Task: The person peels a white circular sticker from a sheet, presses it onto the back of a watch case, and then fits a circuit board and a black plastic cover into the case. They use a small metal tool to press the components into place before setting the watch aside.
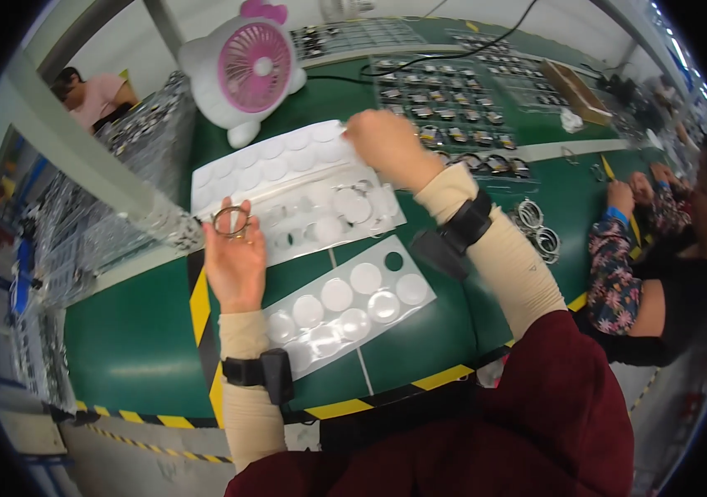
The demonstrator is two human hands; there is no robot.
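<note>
My left hand (236,263) is palm up, with a thin dark metal ring (217,222) held at its fingertips. My right hand (388,147) is closed in a pinch at the far right corner of a white sheet of round stickers (266,157); whatever is between those fingertips is hidden. Beneath that sheet, nearer me, lies a clear sheet (295,240) with several round pieces and gaps in it. Closer still, a second sheet of white discs (416,269) lies tilted on the green table, one of its round places showing green.
A white and pink fan (258,66) stands at the back left. Clear trays of small round parts (445,95) lie at the back right, with loose metal rings (536,228) beside my right forearm. A metal post (80,157) rises at left. A co-worker's hands (631,192) are at right.
</note>
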